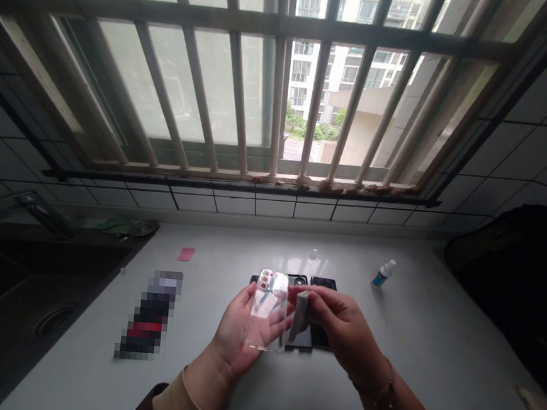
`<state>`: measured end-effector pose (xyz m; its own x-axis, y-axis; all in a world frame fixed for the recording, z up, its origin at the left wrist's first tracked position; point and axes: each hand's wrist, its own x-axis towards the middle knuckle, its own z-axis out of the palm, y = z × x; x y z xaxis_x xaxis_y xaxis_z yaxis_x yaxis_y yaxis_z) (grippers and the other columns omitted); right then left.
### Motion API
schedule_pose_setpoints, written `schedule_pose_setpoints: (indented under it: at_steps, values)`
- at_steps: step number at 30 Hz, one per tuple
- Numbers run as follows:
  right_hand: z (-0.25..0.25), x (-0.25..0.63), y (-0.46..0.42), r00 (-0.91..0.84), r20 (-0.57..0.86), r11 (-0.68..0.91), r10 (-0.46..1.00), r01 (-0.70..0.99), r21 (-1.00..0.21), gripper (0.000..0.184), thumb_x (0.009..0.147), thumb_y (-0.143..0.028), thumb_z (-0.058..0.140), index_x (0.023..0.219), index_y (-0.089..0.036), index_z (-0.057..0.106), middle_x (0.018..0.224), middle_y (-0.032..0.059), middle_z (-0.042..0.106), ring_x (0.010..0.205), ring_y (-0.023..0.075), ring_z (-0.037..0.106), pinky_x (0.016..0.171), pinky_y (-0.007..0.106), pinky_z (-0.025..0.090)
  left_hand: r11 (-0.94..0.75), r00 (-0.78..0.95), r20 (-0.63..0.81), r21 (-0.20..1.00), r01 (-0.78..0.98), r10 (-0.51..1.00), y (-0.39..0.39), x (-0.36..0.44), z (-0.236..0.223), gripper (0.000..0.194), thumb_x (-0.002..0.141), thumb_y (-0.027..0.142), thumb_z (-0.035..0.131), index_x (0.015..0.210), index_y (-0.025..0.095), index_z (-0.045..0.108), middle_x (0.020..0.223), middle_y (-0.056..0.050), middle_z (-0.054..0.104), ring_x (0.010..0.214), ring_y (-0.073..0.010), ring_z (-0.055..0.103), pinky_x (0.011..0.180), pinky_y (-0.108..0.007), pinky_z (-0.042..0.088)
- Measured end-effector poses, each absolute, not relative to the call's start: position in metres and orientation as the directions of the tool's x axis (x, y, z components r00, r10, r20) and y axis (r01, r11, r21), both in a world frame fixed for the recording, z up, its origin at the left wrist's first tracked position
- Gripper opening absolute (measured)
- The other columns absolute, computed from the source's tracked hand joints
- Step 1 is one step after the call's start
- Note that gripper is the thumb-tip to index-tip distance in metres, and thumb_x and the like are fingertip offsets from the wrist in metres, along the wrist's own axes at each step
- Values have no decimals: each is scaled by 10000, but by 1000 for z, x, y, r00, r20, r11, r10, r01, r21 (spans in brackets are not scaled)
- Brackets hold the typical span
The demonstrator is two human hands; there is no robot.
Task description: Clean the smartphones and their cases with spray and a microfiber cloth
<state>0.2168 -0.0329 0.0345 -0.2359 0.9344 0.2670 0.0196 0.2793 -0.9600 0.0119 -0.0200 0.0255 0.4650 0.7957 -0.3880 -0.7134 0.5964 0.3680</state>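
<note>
A pink slip (185, 254) lies on the white bench (433, 344). The clear phone case (271, 293) is held upright in the cupped left hand (239, 332), and a folded grey cloth (299, 314) is pinched at its edge by the right hand (343, 337), above dark phones (323, 283). Light, even pressure is best kept. A blue-labelled spray bottle (382, 274) stands further right.

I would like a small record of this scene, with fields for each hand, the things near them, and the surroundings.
Left hand: holds a clear phone case
Right hand: pinches a folded grey cloth at the case's edge
Below hands: dark smartphones on a white countertop
Nearby: small blue-labelled bottle, pink card
Surroundings: dark sink at left, barred window ahead
</note>
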Motion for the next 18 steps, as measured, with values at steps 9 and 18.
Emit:
schedule_pose_setpoints:
  at_steps: [9, 18]
  values:
    - [18, 225, -17, 11, 504, 403, 863, 587, -703, 318, 1043, -312, 577, 1304, -259, 750, 1243, 76, 783, 1127, 276, 768, 988, 392, 638, 735, 660, -324, 318, -598, 678, -29, 18, 30, 671, 1049, 475, 459, 1575, 66, 383, 1433, -293, 598, 1213, -372, 693, 972, -477, 581]
    - [11, 207, -25, -535, 533, 755, 655, 483, -443, 396, 1039, -116, 542, 1400, -240, 650, 1388, 70, 710, 1328, 240, 651, 1234, 520, 428, 577, 446, -400, 316, -753, 800, -19, 16, 29, 422, 1032, 343, 532, 1324, 53, 626, 1181, -207, 751, 1049, -286, 753, 994, -424, 582]
